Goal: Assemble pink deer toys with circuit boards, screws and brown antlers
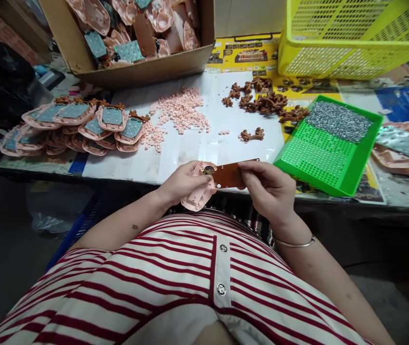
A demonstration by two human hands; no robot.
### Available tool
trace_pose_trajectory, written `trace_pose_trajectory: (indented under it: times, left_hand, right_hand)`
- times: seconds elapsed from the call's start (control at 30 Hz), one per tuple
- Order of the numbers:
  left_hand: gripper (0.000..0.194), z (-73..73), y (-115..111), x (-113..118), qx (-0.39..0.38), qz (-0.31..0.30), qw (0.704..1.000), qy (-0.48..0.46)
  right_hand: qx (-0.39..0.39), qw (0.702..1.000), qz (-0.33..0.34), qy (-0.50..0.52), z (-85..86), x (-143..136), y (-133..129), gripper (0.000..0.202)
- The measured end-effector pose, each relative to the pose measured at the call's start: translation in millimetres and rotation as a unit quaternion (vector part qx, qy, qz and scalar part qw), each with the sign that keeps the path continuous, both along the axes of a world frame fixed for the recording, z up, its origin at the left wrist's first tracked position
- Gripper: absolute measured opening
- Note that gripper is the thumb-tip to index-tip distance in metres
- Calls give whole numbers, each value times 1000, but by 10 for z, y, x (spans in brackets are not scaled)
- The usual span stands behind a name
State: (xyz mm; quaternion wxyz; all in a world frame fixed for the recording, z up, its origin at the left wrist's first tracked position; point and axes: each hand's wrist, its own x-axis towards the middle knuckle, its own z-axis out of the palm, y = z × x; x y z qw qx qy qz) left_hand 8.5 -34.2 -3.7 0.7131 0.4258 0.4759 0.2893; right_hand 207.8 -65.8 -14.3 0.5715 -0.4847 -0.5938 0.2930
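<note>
Near the table's front edge, my left hand [185,183] is closed around a pink plastic shell [199,197], its hollow side facing up. A small dark part with wires [208,170] shows inside the shell's upper end. My right hand [271,189] pinches the right end of a brown circuit board [228,176] between thumb and fingers. The board's left end meets the shell's right side; whether it is joined by wires is too small to tell. Beyond my hands lie small pink pieces [184,110] and brown bone-shaped parts [252,135].
Pink shells with boards [112,117] are piled at the left. A cardboard box [146,68] of similar parts stands behind. At the right are a green tray [328,160] with metal screws [339,120], a yellow basket [351,60] and more shells [402,155].
</note>
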Motion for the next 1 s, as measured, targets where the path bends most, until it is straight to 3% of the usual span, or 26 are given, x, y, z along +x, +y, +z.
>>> trace_pose_trajectory:
  times: [0.13,0.27,0.4,0.5,0.57,0.67,0.77,0.9,1.0]
  left_hand:
    - [20,6,-3,18,42,8,999,22]
    - [20,-38,-15,24,159,20,982,103]
    - [27,-51,-37,-11,338,1,909,242]
    - [28,-35,-48,-31,406,-9,868,284]
    - [28,-30,-45,-32,385,-14,886,256]
    - [29,-32,-29,-25,291,-20,942,167]
    - [34,-35,-9,-21,193,-14,979,67]
    - [41,-22,-5,-7,55,-5,998,-37]
    - [39,-8,-14,-1,23,-29,997,-66]
  right_hand:
    - [-135,986,-49,85,4,3,49,19]
    - [-250,949,-54,185,65,6,87,33]
    - [-324,913,-45,242,136,18,95,44]
    - [-358,895,-38,263,168,28,99,50]
    - [-367,888,-38,275,175,35,101,53]
    - [-367,886,-36,282,178,42,98,55]
    - [-362,889,-35,279,194,41,87,54]
    - [-338,904,-36,260,209,41,64,53]
    - [-310,918,-32,246,194,53,49,49]
